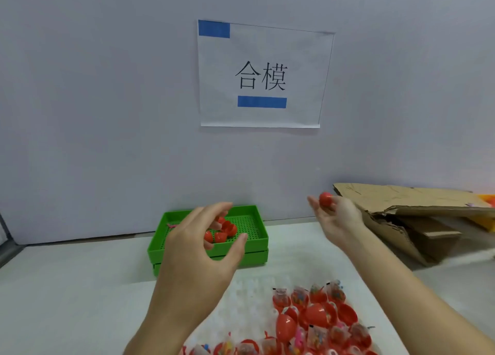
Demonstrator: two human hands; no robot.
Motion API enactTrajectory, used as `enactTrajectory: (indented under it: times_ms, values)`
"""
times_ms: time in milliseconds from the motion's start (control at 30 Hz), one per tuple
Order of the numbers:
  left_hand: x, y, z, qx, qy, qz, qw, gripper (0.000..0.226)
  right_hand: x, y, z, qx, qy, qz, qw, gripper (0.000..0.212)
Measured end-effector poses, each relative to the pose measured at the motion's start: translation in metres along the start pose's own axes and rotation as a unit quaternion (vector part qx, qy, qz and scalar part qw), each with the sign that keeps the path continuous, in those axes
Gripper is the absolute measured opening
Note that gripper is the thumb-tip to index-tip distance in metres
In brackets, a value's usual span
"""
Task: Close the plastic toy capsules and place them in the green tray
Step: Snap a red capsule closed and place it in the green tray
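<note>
I am holding a closed red capsule [326, 199] up in my right hand [338, 218], fingers curled round it, ready for the green tray [261, 238], while my left hand [203, 250] is hanging over it, loosely open, holding nothing.

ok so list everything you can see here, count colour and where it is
green tray: one, maybe stacked on a second, far side of table by the wall
closed capsules in tray: several, red
open capsules with toy bags: many, red, near edge of table
held capsule: one, red, closed, in right hand
paper sign: one, white with blue tape, on wall
cardboard box: one, brown, torn, far right
table: white
left hand: over tray, fingers loosely curled, empty
right hand: raised, holding the capsule
</note>
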State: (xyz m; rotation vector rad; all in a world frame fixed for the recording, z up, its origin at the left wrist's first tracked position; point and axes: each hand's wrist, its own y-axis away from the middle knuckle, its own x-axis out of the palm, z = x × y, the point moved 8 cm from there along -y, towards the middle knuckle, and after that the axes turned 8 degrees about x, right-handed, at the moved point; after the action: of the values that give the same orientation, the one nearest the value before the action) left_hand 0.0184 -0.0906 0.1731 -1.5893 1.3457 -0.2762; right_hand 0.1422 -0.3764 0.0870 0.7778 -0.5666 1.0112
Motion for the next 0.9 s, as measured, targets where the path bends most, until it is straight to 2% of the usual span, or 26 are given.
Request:
enactTrajectory:
  times_ms: [67,233,300,367,433,500,633,700,800,900]
  values:
    - [0.0,0.001,0.0,-0.004,0.003,-0.001,1.0,0.038,-0.007,-0.015,0.017,0.004,-0.069,-0.025,0.997,0.016]
    - [0.0,0.0,-0.001,-0.001,0.006,-0.011,1.0,0.033,-0.019,-0.037,0.049,-0.033,-0.16,-0.07,0.984,0.024]
    - [0.0,0.001,-0.002,-0.001,0.009,-0.013,1.0,0.031,-0.018,-0.038,0.054,-0.041,-0.174,-0.073,0.981,0.029]
    - [0.0,0.001,-0.001,-0.002,0.009,-0.017,1.0,0.032,-0.015,-0.035,0.052,-0.028,-0.152,-0.073,0.985,0.045]
    - [0.0,0.001,0.0,0.001,0.007,-0.021,1.0,0.034,-0.013,-0.031,0.044,-0.004,-0.103,-0.063,0.993,0.051]
    - [0.0,0.001,-0.001,0.0,0.008,-0.022,1.0,0.033,-0.009,-0.024,0.032,0.025,-0.029,-0.039,0.999,0.048]
    - [0.001,0.001,0.002,-0.008,0.007,-0.016,1.0,0.024,-0.006,-0.005,0.011,0.051,0.076,0.016,0.996,0.033]
    - [0.003,0.001,0.004,-0.011,0.005,-0.007,1.0,0.02,-0.003,0.01,0.003,0.043,0.166,0.043,0.984,0.027]
    - [0.01,0.003,0.011,-0.04,0.01,0.038,0.998,0.017,0.007,0.036,-0.006,0.0,0.341,0.088,0.936,0.023]
    - [0.02,0.007,0.017,-0.066,0.013,0.1,0.993,0.016,0.023,0.067,-0.02,-0.041,0.52,0.169,0.836,0.022]
